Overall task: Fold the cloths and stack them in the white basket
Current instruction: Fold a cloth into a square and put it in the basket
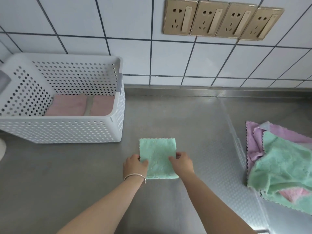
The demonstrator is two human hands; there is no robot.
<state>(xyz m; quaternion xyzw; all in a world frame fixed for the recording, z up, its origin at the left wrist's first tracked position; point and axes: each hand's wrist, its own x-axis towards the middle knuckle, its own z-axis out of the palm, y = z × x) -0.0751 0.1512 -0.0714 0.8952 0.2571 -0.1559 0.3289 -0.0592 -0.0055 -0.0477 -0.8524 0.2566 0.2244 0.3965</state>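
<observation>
A folded green cloth [157, 154] lies flat on the steel counter in front of me. My left hand [135, 165] pinches its left edge, thumb on top. My right hand [183, 162] pinches its right edge the same way. The white perforated basket [64, 130] stands at the left against the wall. Inside it lie folded pink cloths [67, 106], side by side on the bottom. At the right edge sits a loose heap of unfolded cloths [283, 166]: green on top, purple behind, pink showing underneath.
The steel counter [185, 115] runs to a tiled wall with a row of gold sockets [222, 20]. A patterned strip of counter [236, 166] lies between me and the heap. A white object pokes in at the left edge [2, 149].
</observation>
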